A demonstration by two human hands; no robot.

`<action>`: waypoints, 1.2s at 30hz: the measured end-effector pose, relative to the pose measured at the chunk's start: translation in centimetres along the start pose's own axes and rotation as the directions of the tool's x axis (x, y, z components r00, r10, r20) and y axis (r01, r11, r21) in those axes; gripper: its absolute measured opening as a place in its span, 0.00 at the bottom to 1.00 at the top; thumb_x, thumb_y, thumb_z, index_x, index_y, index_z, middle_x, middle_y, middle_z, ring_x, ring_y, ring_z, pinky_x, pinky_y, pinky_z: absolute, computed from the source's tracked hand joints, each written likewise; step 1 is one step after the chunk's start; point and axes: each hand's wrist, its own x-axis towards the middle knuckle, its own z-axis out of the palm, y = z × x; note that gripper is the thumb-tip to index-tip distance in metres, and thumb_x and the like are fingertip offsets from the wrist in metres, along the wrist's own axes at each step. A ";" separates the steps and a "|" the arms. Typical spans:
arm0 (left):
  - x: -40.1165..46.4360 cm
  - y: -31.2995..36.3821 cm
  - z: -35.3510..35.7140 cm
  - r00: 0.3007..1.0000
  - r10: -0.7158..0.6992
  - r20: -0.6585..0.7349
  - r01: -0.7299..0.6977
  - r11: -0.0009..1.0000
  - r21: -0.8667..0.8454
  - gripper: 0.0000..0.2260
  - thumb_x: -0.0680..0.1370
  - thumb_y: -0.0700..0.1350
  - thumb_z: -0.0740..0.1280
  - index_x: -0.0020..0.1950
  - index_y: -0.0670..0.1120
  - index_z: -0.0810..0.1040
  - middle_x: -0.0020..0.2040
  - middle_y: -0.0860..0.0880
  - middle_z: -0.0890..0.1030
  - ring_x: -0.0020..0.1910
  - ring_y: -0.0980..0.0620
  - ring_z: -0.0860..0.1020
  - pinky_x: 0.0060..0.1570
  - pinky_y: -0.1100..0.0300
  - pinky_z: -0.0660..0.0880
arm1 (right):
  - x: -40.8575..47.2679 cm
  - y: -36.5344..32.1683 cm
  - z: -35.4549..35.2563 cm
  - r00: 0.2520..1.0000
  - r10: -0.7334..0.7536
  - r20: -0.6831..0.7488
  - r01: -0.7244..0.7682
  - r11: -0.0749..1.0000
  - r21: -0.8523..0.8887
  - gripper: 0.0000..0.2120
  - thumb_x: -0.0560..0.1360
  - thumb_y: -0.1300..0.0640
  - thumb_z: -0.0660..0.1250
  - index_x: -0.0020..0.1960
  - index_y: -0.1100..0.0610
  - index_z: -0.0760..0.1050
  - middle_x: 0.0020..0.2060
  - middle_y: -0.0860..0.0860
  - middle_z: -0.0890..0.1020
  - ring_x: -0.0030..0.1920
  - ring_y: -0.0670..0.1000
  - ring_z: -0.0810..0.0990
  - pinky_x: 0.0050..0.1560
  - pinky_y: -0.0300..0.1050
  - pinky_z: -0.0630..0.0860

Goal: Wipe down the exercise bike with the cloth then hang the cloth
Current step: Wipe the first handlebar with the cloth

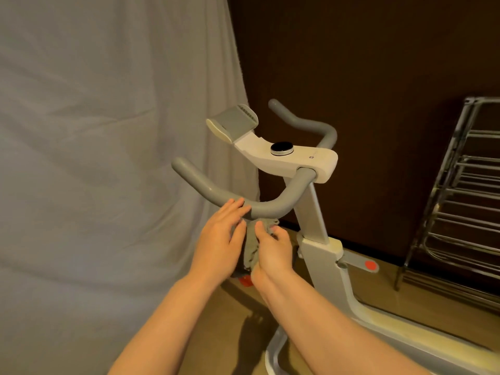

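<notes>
Both hands bunch the cloth [253, 246] just under the near handlebar [232, 197], apparently regripping for wiping: left hand [220, 236] flat-fingered against it, right hand [273, 249] pinching it.

The floor [378, 301] is a smooth tan-brown surface, seen along the lower right and between the arms. The exercise bike [322, 255] stands on it, its pale frame sloping down to a rounded white base [273, 355] at the bottom edge; a grey stabiliser foot with a red end cap [370, 265] reaches out low over the floor to the right. A metal drying rack [449, 212] also stands on the floor at the far right, against the dark wall. A pale sheet [108, 185] hangs down on the left.
</notes>
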 end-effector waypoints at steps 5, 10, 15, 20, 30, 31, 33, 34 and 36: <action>-0.3 -0.1 0.2 1.000 0.016 0.012 -0.016 1.000 0.010 0.16 0.83 0.44 0.59 0.71 0.51 0.72 0.72 0.61 0.64 0.74 0.63 0.57 0.73 0.63 0.55 | 0.9 0.2 -0.3 0.995 -0.035 -0.095 0.029 0.998 -0.063 0.12 0.77 0.54 0.68 0.56 0.57 0.70 0.55 0.54 0.78 0.54 0.54 0.78 0.60 0.55 0.76; -0.3 0.0 0.7 0.999 -0.002 -0.041 0.001 1.000 -0.018 0.16 0.82 0.45 0.60 0.70 0.52 0.73 0.72 0.59 0.67 0.74 0.61 0.60 0.74 0.57 0.58 | 0.5 -0.4 -0.6 0.996 -0.011 0.084 0.013 1.000 -0.021 0.13 0.76 0.56 0.69 0.59 0.56 0.73 0.53 0.58 0.81 0.54 0.58 0.81 0.58 0.61 0.77; 0.4 0.8 1.1 0.992 0.005 -0.127 -0.012 0.999 -0.053 0.14 0.81 0.44 0.62 0.67 0.53 0.75 0.70 0.58 0.70 0.71 0.59 0.65 0.72 0.54 0.62 | -0.3 -2.3 -3.3 0.865 -0.488 0.115 0.497 0.804 -0.328 0.07 0.74 0.58 0.72 0.48 0.49 0.76 0.48 0.48 0.81 0.52 0.46 0.79 0.54 0.38 0.75; 1.6 1.2 2.3 0.981 -0.020 -0.195 0.012 0.999 -0.042 0.13 0.80 0.47 0.61 0.63 0.53 0.78 0.67 0.56 0.75 0.69 0.58 0.68 0.69 0.50 0.66 | 1.3 -4.4 -3.7 0.504 -0.790 0.350 0.789 0.255 -0.560 0.09 0.73 0.61 0.72 0.53 0.53 0.82 0.51 0.46 0.79 0.55 0.44 0.73 0.55 0.29 0.69; 3.1 2.8 4.8 0.918 -0.048 -0.393 0.063 0.998 0.026 0.09 0.77 0.48 0.61 0.50 0.53 0.81 0.53 0.59 0.79 0.57 0.60 0.74 0.63 0.49 0.69 | 5.8 -8.4 -4.6 0.314 -0.480 0.819 0.852 -0.239 -0.466 0.12 0.73 0.64 0.69 0.55 0.55 0.81 0.52 0.50 0.79 0.58 0.53 0.71 0.57 0.46 0.71; 3.2 3.0 5.1 0.916 -0.044 -0.400 0.067 0.997 0.045 0.09 0.76 0.48 0.61 0.49 0.54 0.80 0.52 0.60 0.79 0.56 0.61 0.74 0.64 0.49 0.68 | 6.4 -9.1 -4.8 0.287 -0.396 0.872 0.868 -0.277 -0.411 0.12 0.73 0.64 0.68 0.55 0.55 0.81 0.52 0.50 0.79 0.58 0.53 0.71 0.58 0.47 0.71; 3.7 3.4 5.6 0.909 -0.067 -0.412 0.100 0.993 0.057 0.09 0.76 0.46 0.61 0.48 0.55 0.80 0.50 0.62 0.79 0.53 0.63 0.74 0.68 0.48 0.64 | 8.8 -11.3 -5.0 0.364 -0.367 0.856 0.856 -0.230 -0.463 0.12 0.76 0.64 0.66 0.56 0.53 0.81 0.55 0.49 0.78 0.60 0.51 0.68 0.60 0.41 0.66; 4.0 3.7 5.9 0.906 -0.084 -0.415 0.117 0.992 0.054 0.09 0.76 0.44 0.61 0.47 0.55 0.79 0.49 0.63 0.79 0.52 0.64 0.73 0.70 0.48 0.61 | 9.8 -12.3 -5.1 0.421 -0.410 0.809 0.833 -0.179 -0.524 0.12 0.77 0.64 0.64 0.56 0.53 0.81 0.56 0.49 0.77 0.60 0.50 0.67 0.59 0.36 0.63; 4.5 4.4 6.5 0.905 -0.099 -0.414 0.134 0.989 0.057 0.09 0.76 0.44 0.61 0.47 0.56 0.79 0.48 0.63 0.79 0.50 0.64 0.73 0.73 0.50 0.58 | 11.0 -13.4 -5.3 0.445 -0.416 0.793 0.822 -0.161 -0.546 0.13 0.78 0.64 0.63 0.57 0.52 0.81 0.57 0.49 0.77 0.60 0.48 0.66 0.59 0.32 0.60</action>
